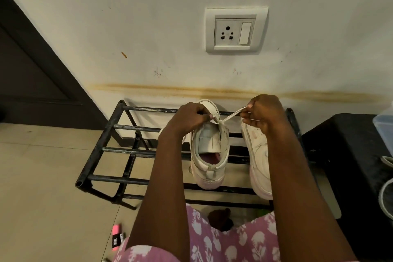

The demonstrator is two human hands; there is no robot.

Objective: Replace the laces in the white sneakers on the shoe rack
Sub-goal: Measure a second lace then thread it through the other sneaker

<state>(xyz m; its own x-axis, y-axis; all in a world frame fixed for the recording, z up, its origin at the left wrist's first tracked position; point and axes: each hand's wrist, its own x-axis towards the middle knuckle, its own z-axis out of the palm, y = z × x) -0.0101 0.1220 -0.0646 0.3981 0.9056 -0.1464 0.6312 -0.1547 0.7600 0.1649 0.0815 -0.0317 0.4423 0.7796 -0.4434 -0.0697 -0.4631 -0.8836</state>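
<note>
Two white sneakers stand on the top bars of a black metal shoe rack. The left sneaker sits upright, heel towards me, its tongue showing. The right sneaker lies partly under my right forearm. A white lace runs taut from the left sneaker's top up to the right. My left hand grips the front of the left sneaker at the lace. My right hand pinches the lace's free end above the right sneaker.
The wall stands right behind the rack, with a socket plate above. A dark door is on the left. A black counter with a container stands on the right. A pink object lies on the tiled floor.
</note>
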